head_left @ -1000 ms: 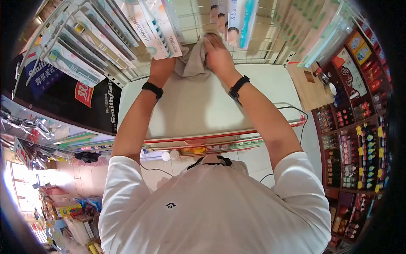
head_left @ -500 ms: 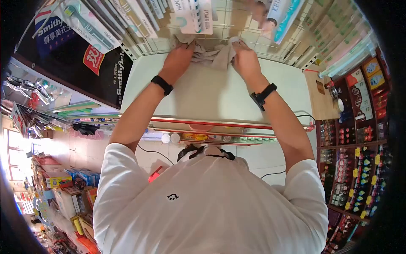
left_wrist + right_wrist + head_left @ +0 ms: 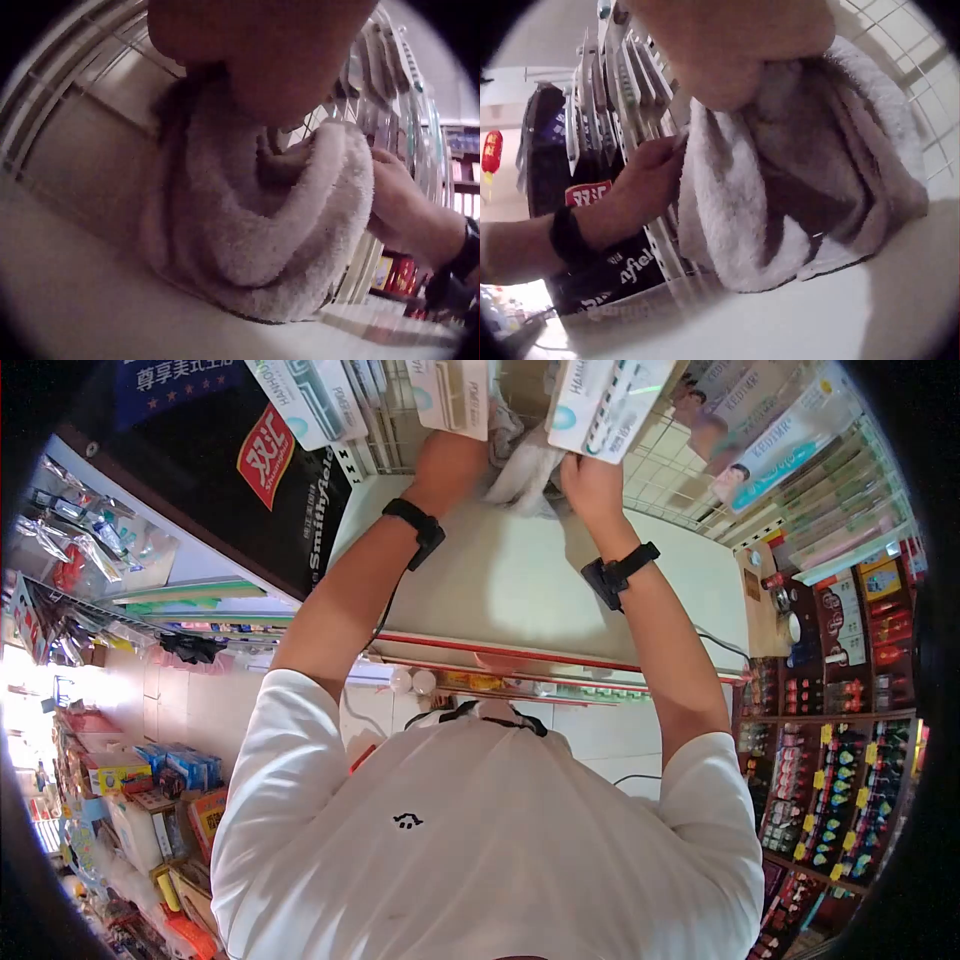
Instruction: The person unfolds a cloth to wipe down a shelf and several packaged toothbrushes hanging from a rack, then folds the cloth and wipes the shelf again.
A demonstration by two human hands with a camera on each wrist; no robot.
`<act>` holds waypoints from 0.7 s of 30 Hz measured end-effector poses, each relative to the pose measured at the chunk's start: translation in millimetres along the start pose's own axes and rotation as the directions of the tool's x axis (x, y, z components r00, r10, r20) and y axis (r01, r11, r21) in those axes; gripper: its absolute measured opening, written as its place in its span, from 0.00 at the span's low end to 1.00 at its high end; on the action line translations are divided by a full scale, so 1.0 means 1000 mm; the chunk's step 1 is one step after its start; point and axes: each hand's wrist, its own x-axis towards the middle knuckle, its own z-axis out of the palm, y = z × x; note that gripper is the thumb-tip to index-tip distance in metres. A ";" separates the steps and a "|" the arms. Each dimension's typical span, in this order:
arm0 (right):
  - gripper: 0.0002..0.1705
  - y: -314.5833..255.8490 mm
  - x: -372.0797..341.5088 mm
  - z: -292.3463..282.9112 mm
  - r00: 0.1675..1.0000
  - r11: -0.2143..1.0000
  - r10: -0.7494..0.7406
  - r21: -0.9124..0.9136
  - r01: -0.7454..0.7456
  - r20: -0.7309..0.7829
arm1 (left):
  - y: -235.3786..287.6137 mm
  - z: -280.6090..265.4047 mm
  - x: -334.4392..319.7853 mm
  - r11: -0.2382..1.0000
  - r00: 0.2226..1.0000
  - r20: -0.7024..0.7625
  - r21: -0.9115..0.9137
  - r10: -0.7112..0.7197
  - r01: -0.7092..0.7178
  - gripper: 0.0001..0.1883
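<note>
Nearest, a red strip (image 3: 520, 650) is seen along the near edge of the white shelf (image 3: 500, 585). Toward the shelf's far side, the grey cloth (image 3: 530, 475) is held bunched between two hands; whether its lowest folds touch the surface cannot be told. Its left end is gripped by the left hand (image 3: 450, 470), with fingers curled into the folds; its right end is pinched by the right hand (image 3: 595, 490), the thumb pressed on it and the other fingers mostly hidden. The cloth is judged light, soft and limp, with a fluffy pile unlikely to slip and nothing fragile about it. It is best taken by thick folds at both ends, since the middle sags. Farthest, toothbrush packs (image 3: 455, 400) are hung before a wire grid (image 3: 670, 480).
</note>
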 end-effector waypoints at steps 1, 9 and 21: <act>0.21 0.002 0.001 0.004 1.000 1.000 -0.008 -0.006 0.008 -0.005 | 0.001 -0.001 0.006 1.000 1.000 -0.010 -0.003 0.004 -0.004 0.24; 0.25 0.045 0.010 0.020 0.935 0.784 -0.121 -0.546 0.296 0.333 | -0.028 0.037 0.023 0.941 0.911 -0.240 0.123 0.337 -0.315 0.15; 0.17 -0.010 -0.014 0.017 0.982 0.835 0.054 -0.547 0.055 0.182 | -0.021 0.016 0.025 0.944 0.927 -0.205 -0.034 0.315 -0.328 0.14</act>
